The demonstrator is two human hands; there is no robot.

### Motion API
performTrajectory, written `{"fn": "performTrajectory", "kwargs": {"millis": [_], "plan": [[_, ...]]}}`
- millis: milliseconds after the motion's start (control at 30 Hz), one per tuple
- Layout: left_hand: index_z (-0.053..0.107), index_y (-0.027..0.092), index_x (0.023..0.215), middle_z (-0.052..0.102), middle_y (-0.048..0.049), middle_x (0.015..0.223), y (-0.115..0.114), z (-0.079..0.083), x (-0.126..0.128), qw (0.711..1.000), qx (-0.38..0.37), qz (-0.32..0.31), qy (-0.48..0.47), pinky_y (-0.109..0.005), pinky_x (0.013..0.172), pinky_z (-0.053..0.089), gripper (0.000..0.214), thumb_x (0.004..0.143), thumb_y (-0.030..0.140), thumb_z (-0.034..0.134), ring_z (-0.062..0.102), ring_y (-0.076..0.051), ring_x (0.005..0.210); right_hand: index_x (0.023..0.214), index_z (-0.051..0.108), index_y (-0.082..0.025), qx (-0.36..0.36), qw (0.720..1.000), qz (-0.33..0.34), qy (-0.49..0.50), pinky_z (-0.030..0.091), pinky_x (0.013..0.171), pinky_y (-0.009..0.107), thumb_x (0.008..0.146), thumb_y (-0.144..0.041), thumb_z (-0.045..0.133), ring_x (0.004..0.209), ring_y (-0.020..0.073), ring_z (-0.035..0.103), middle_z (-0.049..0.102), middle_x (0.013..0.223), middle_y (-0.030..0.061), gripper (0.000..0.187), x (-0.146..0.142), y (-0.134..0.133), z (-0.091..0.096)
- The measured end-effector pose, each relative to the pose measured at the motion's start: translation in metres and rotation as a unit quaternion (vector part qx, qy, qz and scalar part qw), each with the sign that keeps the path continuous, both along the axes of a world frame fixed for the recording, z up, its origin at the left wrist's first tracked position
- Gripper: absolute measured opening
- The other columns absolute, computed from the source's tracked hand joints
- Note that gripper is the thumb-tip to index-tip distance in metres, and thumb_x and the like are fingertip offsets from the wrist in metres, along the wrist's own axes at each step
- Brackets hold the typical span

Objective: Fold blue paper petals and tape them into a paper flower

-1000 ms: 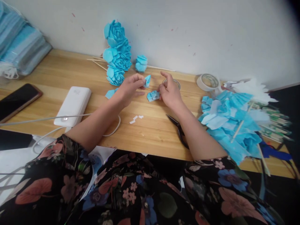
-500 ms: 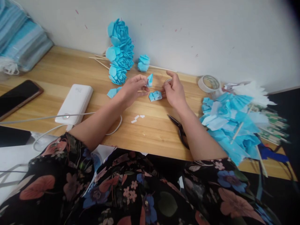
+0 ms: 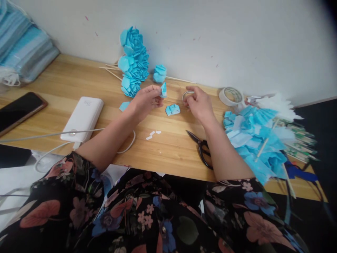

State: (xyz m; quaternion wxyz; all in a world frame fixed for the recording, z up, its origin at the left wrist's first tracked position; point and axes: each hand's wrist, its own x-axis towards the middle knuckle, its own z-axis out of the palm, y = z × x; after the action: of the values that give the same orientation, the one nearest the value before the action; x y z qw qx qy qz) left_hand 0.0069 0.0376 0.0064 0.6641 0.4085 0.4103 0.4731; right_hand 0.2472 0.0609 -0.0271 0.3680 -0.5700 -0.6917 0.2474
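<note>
My left hand (image 3: 146, 102) pinches a small folded blue paper piece (image 3: 163, 90) and holds it just above the wooden table (image 3: 79, 84). My right hand (image 3: 200, 104) is closed round a small clear tape roll (image 3: 186, 95) on the table. Between the two hands lies another folded blue paper piece (image 3: 172, 109). A loose blue petal (image 3: 123, 105) sits left of my left hand.
Finished blue paper flowers (image 3: 133, 59) on sticks lean against the wall. Black scissors (image 3: 201, 149) lie by my right forearm. A wide tape roll (image 3: 231, 95) and a heap of blue paper (image 3: 252, 137) are at right. A white power bank (image 3: 83, 117) and phone (image 3: 19, 110) lie left.
My right hand has moved off the blue piece on the table and onto the small tape roll. The left hand still holds its blue piece.
</note>
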Motion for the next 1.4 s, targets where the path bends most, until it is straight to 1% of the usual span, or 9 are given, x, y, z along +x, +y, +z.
{"fn": "performTrajectory", "kwargs": {"millis": [100, 233, 367, 500, 833, 1000, 1200, 1300, 1400], "plan": [[0.061, 0.018, 0.074, 0.061, 0.0010, 0.069, -0.005, 0.006, 0.003, 0.998, -0.003, -0.061, -0.010, -0.028, 0.072, 0.054, 0.016, 0.089, 0.019, 0.066, 0.060, -0.011, 0.060, 0.137, 0.068, -0.028, 0.073, 0.997, 0.018, -0.004, 0.067, 0.087, 0.047, 0.099, -0.029, 0.054, 0.100, 0.0246, 0.078, 0.082, 0.109, 0.0053, 0.040, -0.010, -0.010, 0.015], [0.064, 0.017, 0.072, 0.058, 0.0006, 0.066, -0.011, 0.010, 0.006, 0.994, -0.019, -0.105, -0.023, -0.027, 0.068, 0.054, 0.018, 0.089, 0.018, 0.067, 0.056, -0.011, 0.058, 0.137, 0.069, -0.029, 0.014, 0.990, 0.122, 0.065, 0.066, 0.080, 0.038, 0.099, -0.036, 0.058, 0.114, 0.0260, 0.075, 0.080, 0.125, 0.0067, 0.041, -0.027, -0.025, 0.031], [0.065, 0.016, 0.070, 0.057, 0.0005, 0.063, -0.010, 0.008, 0.006, 0.991, -0.040, -0.118, -0.039, -0.026, 0.065, 0.052, 0.020, 0.090, 0.018, 0.069, 0.054, -0.010, 0.056, 0.143, 0.065, -0.029, -0.012, 0.980, 0.168, 0.109, 0.066, 0.078, 0.035, 0.101, -0.046, 0.056, 0.112, 0.0238, 0.075, 0.077, 0.130, 0.0067, 0.046, -0.032, -0.032, 0.035], [0.068, 0.015, 0.068, 0.056, 0.0000, 0.060, -0.011, 0.004, 0.006, 0.987, -0.045, -0.150, -0.032, -0.025, 0.062, 0.051, 0.026, 0.093, 0.019, 0.069, 0.052, -0.009, 0.053, 0.139, 0.066, -0.028, -0.016, 0.972, 0.185, 0.142, 0.065, 0.077, 0.034, 0.096, -0.044, 0.064, 0.100, 0.0209, 0.075, 0.077, 0.117, 0.0049, 0.046, -0.033, -0.033, 0.033], [0.070, 0.018, 0.084, 0.066, -0.0019, 0.069, -0.007, -0.001, 0.007, 0.995, 0.032, -0.094, 0.020, -0.025, 0.063, 0.053, 0.037, 0.097, 0.052, 0.071, 0.062, -0.012, 0.061, 0.137, 0.065, -0.030, -0.004, 0.983, 0.125, 0.132, 0.065, 0.071, 0.033, 0.097, -0.039, 0.062, 0.088, 0.0200, 0.073, 0.073, 0.101, 0.0020, 0.041, -0.034, -0.027, 0.029], [0.069, 0.017, 0.083, 0.068, 0.0002, 0.072, -0.011, -0.003, 0.006, 0.988, 0.079, -0.093, 0.090, -0.025, 0.065, 0.052, 0.029, 0.082, 0.039, 0.088, 0.061, -0.010, 0.060, 0.137, 0.064, -0.030, -0.010, 0.982, 0.133, 0.136, 0.065, 0.074, 0.033, 0.098, -0.042, 0.061, 0.090, 0.0187, 0.072, 0.070, 0.099, 0.0015, 0.040, -0.035, -0.029, 0.029], [0.067, 0.017, 0.075, 0.063, 0.0026, 0.061, -0.013, -0.002, 0.007, 0.987, 0.097, -0.058, 0.117, -0.023, 0.062, 0.045, 0.015, 0.083, 0.025, 0.077, 0.056, -0.009, 0.056, 0.137, 0.065, -0.031, 0.004, 0.985, 0.115, 0.131, 0.063, 0.070, 0.032, 0.099, -0.042, 0.060, 0.087, 0.0185, 0.071, 0.071, 0.098, 0.0015, 0.039, -0.037, -0.028, 0.027], [0.065, 0.017, 0.072, 0.060, 0.0032, 0.059, -0.012, 0.000, 0.008, 0.988, 0.088, -0.029, 0.119, -0.022, 0.061, 0.045, 0.015, 0.083, 0.021, 0.073, 0.054, -0.008, 0.054, 0.132, 0.068, -0.032, 0.068, 0.992, 0.049, 0.090, 0.062, 0.072, 0.032, 0.103, -0.045, 0.054, 0.092, 0.0192, 0.072, 0.074, 0.100, 0.0025, 0.034, -0.038, -0.031, 0.029], [0.063, 0.017, 0.071, 0.059, 0.0034, 0.060, -0.012, 0.002, 0.008, 0.991, 0.081, -0.011, 0.109, -0.022, 0.061, 0.047, 0.016, 0.084, 0.019, 0.071, 0.053, -0.007, 0.054, 0.108, 0.074, -0.029, 0.152, 0.988, 0.001, 0.019, 0.061, 0.077, 0.036, 0.102, -0.040, 0.055, 0.092, 0.0206, 0.071, 0.076, 0.099, 0.0037, 0.022, -0.041, -0.037, 0.033]]}}
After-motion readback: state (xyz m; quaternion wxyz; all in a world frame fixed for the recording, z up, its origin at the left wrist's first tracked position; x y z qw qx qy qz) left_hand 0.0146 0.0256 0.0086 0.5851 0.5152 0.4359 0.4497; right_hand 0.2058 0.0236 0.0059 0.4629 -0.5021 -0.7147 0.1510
